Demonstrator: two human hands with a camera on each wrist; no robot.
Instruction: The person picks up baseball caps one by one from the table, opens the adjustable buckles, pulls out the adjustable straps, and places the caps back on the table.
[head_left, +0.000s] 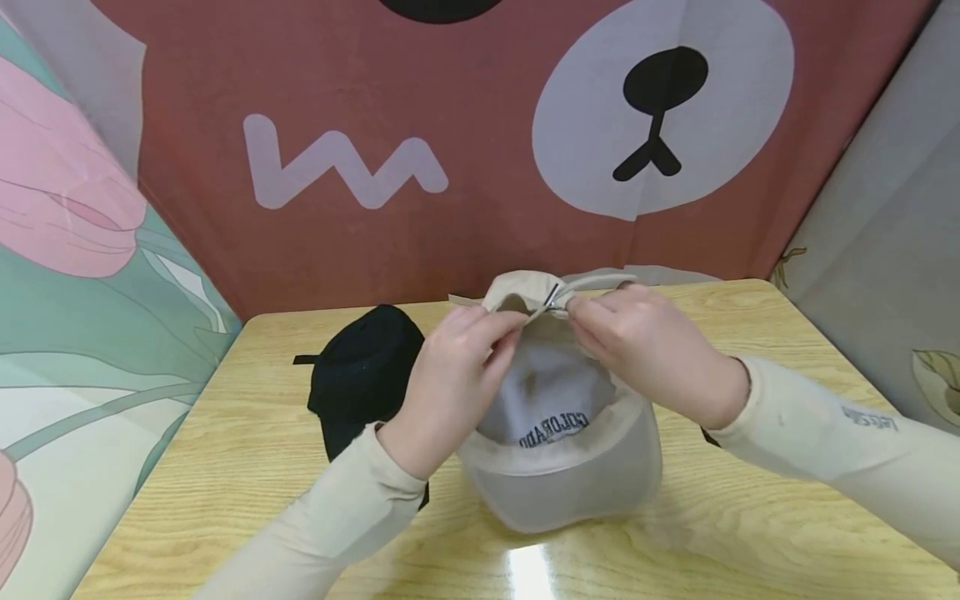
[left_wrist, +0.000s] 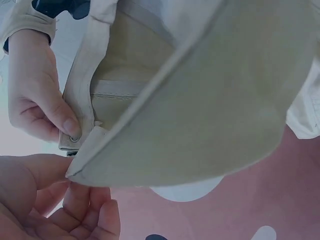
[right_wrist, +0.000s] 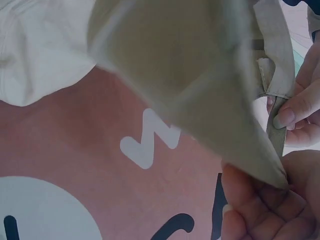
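Note:
A beige cap is held up above the table, its hollow inside and its brim towards me; reversed lettering reading COLORADO shows inside. My left hand pinches the fabric strap at the cap's back between thumb and fingertips. Close beside it, my right hand pinches the other side of the strap near a small metal buckle. In the left wrist view, the right thumb lies beside a metal eyelet. The fingertips partly cover the fastening, so I cannot tell how it is joined.
On the wooden table, a black cap lies left of the beige one, partly behind my left forearm. A red-brown backdrop with a bear pattern stands along the table's far edge. Flowered cloth hangs at the left.

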